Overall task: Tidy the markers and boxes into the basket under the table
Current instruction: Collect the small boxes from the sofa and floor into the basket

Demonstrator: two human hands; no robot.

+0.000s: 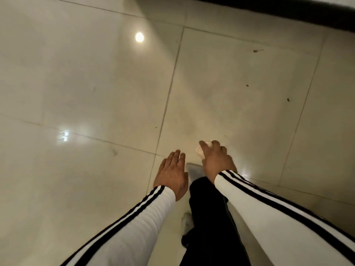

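Note:
I look straight down at a pale tiled floor. My left hand (172, 174) hangs palm down with its fingers held loosely together and nothing in it. My right hand (216, 160) is curled over a small pale, rounded object (200, 150) that shows between thumb and fingers; what it is I cannot tell. Both arms wear white sleeves with black stripes. No markers, boxes, basket or table are in view.
Glossy beige floor tiles (96, 83) fill the view, with a ceiling light reflected at the upper middle. A dark baseboard or edge (288, 12) runs along the top right. My black trousers and light shoes (194, 170) are below my hands.

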